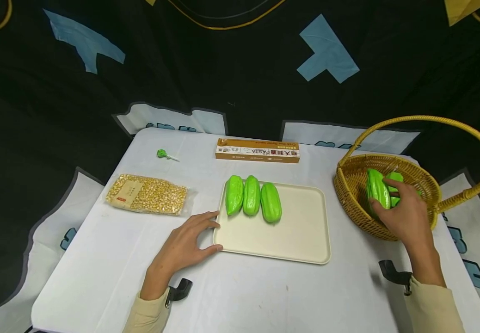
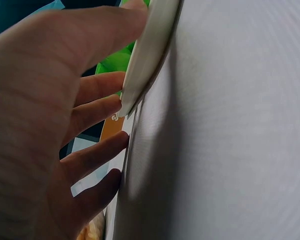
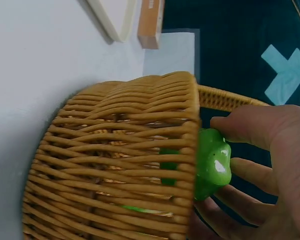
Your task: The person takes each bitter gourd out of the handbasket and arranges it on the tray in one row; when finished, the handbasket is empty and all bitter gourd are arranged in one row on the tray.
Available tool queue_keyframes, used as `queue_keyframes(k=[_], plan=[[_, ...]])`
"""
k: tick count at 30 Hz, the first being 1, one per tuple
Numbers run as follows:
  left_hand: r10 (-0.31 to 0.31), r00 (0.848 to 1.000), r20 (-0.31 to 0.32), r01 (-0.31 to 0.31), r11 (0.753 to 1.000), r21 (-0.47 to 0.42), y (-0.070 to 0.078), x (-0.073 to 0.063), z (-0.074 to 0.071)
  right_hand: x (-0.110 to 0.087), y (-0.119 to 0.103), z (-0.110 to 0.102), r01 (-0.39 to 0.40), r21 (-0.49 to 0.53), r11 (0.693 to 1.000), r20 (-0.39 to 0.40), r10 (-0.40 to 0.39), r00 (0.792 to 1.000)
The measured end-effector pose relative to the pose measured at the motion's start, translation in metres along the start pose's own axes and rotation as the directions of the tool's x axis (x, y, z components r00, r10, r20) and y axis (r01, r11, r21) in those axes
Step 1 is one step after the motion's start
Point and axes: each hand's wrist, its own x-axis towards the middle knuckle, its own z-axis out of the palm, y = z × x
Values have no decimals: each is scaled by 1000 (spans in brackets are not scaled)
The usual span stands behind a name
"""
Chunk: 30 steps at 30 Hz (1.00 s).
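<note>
In the basket on the right, my right hand (image 1: 406, 215) pinches a glossy green ridged gourd (image 1: 377, 188) between thumb and fingers. The right wrist view shows this gourd's rounded end poking over the wicker basket's rim (image 3: 187, 150). Another green gourd (image 1: 396, 178) lies behind it, partly covered by the hand. My left hand (image 1: 186, 243) has its fingers spread and fairly straight at the near left corner of a cream tray (image 1: 298, 231). Its thumb touches the tray's front rim, and two fingertips meet the left edge. Three green gourds (image 1: 251, 196) lie side by side on the tray's left part.
A bag of yellow corn kernels (image 1: 152, 194) lies left of the tray. Farther back are a green lollipop (image 1: 166, 155) and a long brown pasta box (image 1: 257, 151). The basket's tall handle (image 1: 431, 119) arches over its right side. White cloth covers the table (image 1: 240, 296).
</note>
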Motion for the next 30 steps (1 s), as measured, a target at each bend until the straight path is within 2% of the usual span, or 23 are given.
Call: queue_keyframes(k=[6,15,24,30], plan=[[-2,1000,-2,2,1000,2,0,0,-1,-5,-14,-5,21,13,1000,-63,-20,998],[-1,1000,-6,1,1000,4,-1,-1,1,-15,-32,-8,42,43,998,-92,-38,995],[1,1000,-9,-1,1000,7,0,-1,0,-23,-42,5,97,97,991,-128,-85,988],[2,1000,-9,-2,1000,13,0,-1,0,-26,-52,18,160,116,980,-135,-144,980]])
